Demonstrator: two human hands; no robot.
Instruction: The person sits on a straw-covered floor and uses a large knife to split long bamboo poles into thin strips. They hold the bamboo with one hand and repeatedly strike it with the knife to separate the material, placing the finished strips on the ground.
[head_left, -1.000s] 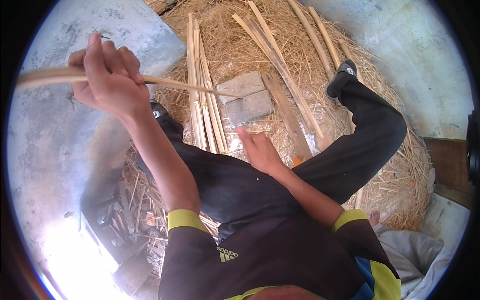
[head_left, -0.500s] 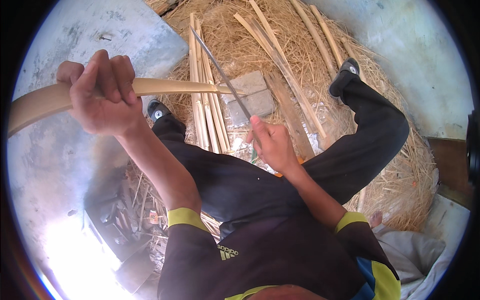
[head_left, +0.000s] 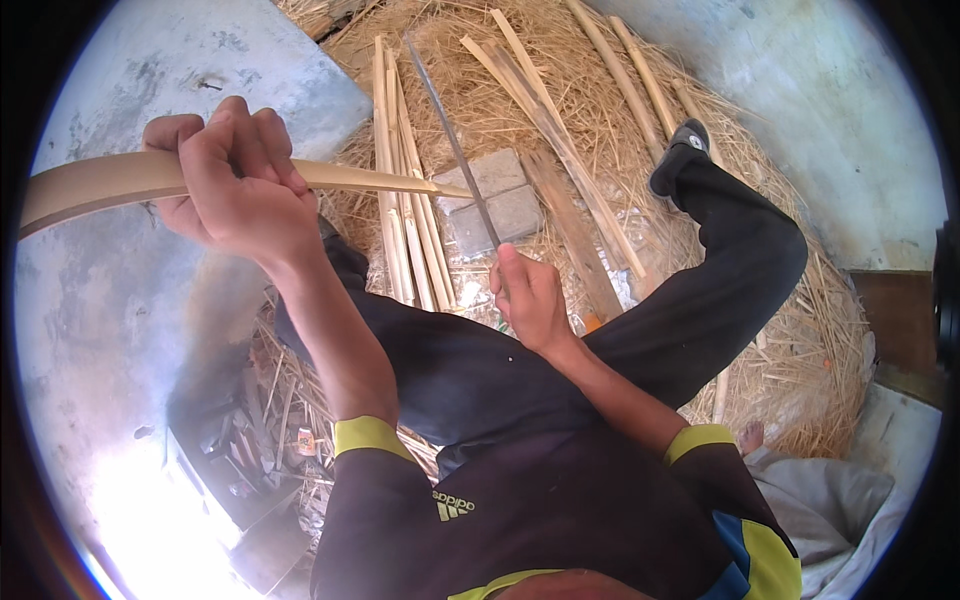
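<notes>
While the left hand [head_left: 235, 185] is clamped around a pale curved strip [head_left: 350, 177], the right hand [head_left: 533, 300] is closed on the near end of a long thin blade [head_left: 453, 140] that points away from the body; the strip's narrow tip reaches the blade above two grey blocks [head_left: 500, 218], though I cannot tell whether they touch; pale slats [head_left: 398, 240] lie left of the blocks.
</notes>
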